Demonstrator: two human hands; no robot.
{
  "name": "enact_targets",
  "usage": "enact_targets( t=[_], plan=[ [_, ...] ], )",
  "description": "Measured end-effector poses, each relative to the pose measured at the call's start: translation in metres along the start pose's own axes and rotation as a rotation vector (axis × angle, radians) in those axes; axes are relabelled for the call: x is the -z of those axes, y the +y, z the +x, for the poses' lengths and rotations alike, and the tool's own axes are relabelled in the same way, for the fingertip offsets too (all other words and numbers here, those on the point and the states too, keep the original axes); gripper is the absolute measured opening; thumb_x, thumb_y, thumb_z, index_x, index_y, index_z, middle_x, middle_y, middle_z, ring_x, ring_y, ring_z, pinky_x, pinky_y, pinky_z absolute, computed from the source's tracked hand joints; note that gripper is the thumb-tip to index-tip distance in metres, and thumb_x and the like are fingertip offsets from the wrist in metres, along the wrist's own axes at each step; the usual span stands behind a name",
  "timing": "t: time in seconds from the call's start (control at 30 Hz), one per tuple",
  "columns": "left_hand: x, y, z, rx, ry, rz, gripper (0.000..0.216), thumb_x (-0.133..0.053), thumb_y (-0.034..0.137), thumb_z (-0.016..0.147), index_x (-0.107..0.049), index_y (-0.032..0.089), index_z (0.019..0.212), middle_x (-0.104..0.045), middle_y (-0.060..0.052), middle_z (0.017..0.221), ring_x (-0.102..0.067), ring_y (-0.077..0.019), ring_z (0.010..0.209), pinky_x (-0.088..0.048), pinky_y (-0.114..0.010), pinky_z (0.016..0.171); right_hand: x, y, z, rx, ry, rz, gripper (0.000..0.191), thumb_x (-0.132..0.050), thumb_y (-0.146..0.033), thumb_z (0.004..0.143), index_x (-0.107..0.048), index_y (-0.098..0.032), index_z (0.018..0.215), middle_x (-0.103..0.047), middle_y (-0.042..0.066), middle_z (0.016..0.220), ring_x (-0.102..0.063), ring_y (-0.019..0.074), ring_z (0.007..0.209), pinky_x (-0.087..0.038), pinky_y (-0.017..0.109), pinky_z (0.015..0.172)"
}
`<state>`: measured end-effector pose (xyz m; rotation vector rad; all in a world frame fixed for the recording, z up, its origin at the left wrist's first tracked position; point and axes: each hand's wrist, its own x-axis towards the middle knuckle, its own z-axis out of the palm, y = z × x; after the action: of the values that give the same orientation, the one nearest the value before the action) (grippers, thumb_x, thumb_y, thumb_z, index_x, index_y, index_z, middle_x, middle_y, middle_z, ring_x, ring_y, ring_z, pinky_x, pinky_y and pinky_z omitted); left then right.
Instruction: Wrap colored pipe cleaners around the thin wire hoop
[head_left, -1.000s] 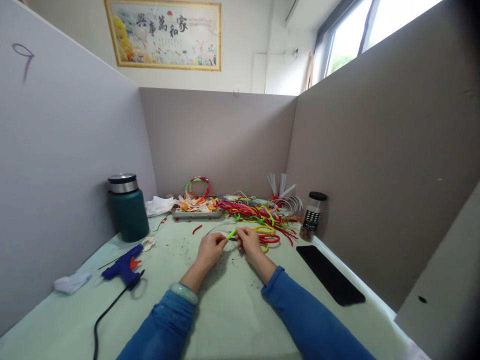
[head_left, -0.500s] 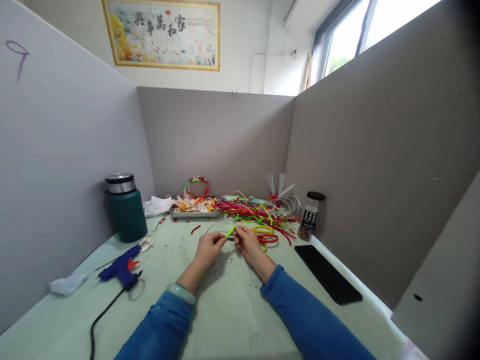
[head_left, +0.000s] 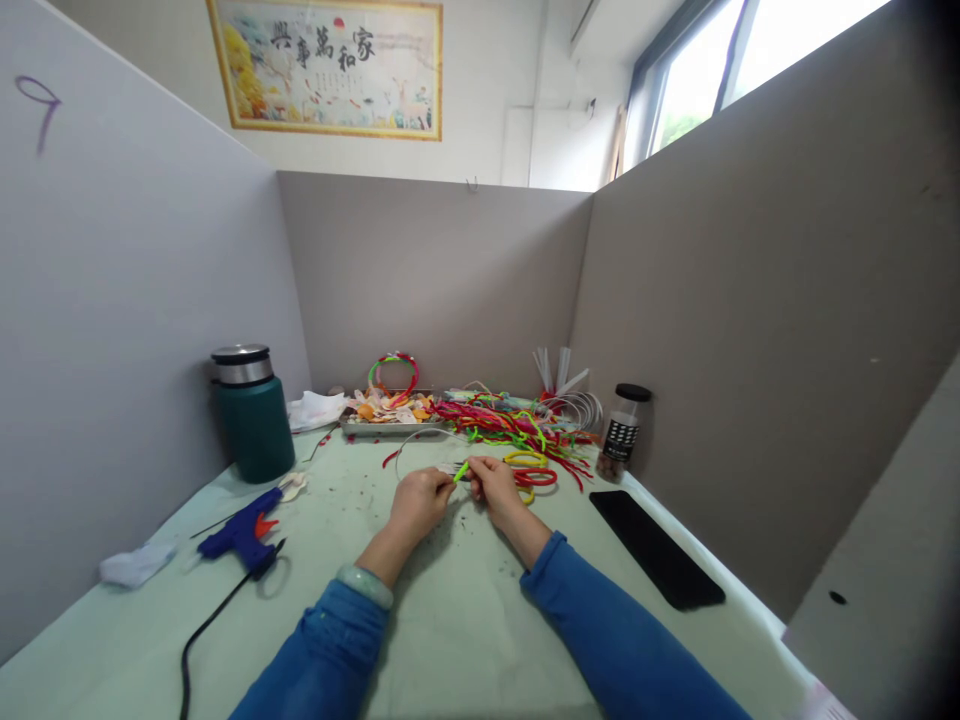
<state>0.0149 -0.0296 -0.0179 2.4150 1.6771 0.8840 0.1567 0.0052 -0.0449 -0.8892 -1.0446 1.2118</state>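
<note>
A short bright green pipe cleaner (head_left: pixel 460 472) runs between my two hands over the table. My left hand (head_left: pixel 422 498) is closed, its thumb and fingers pinching the lower left end. With thumb and fingertips my right hand (head_left: pixel 493 485) grips the upper right end. A thin pale hoop (head_left: pixel 400 448) curves up behind my left hand; whether it joins the green piece is hidden by my fingers. Just beyond my right hand lie scissors with red handles (head_left: pixel 541 478) and another pair with yellow handles (head_left: pixel 526 459). A small red pipe cleaner piece (head_left: pixel 389 459) lies near the hoop.
At the back, a metal tray (head_left: pixel 390 431) holds petal-like pieces, beside a heap of coloured pipe cleaners (head_left: pixel 517 422). A green flask (head_left: pixel 253 425) and blue glue gun (head_left: pixel 241 533) are left; a jar (head_left: pixel 621 440) and black phone-like slab (head_left: pixel 655 550) right. Partitions surround the table.
The pale hoop has swung up and now arcs behind my left hand. The green pipe cleaner has shifted slightly down and tilts more steeply. My left hand has turned a little.
</note>
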Motion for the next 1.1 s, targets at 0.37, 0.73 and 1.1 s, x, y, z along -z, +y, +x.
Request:
enact_targets(
  t=[0.37,0.73,1.1],
  plan=[
    [0.0,-0.001,0.001,0.145,0.059,0.051,0.021,-0.049,0.028,0.081,-0.068,0.02,0.081,-0.068,-0.005,0.08,-0.057,-0.015,0.074,-0.032,-0.024,0.063,0.007,0.0,0.016,0.187,0.036,-0.496,0.023,-0.049,-0.035,0.076,-0.063,-0.018,0.084,-0.063,0.001,0.063,-0.049,0.0114,0.042,-0.036,0.023,0.042],
    [-0.009,-0.003,0.002,0.173,-0.007,0.007,0.018,-0.052,0.027,0.078,-0.069,0.02,0.077,-0.068,-0.006,0.077,-0.058,-0.0153,0.074,-0.033,-0.024,0.065,-0.002,-0.004,0.075,0.265,-0.044,-1.533,0.034,-0.039,-0.041,0.087,-0.066,-0.025,0.102,-0.052,0.008,0.124,-0.042,0.0273,0.109,-0.032,0.04,0.086],
    [-0.004,0.001,0.001,0.207,-0.038,-0.009,0.021,-0.051,0.029,0.078,-0.07,0.022,0.08,-0.069,-0.006,0.082,-0.059,-0.0166,0.078,-0.034,-0.024,0.065,0.005,-0.092,0.128,0.347,0.102,-0.746,0.041,-0.044,-0.047,0.081,-0.063,-0.014,0.065,-0.064,0.004,0.066,-0.057,0.0181,0.069,-0.041,0.027,0.063]
  ],
)
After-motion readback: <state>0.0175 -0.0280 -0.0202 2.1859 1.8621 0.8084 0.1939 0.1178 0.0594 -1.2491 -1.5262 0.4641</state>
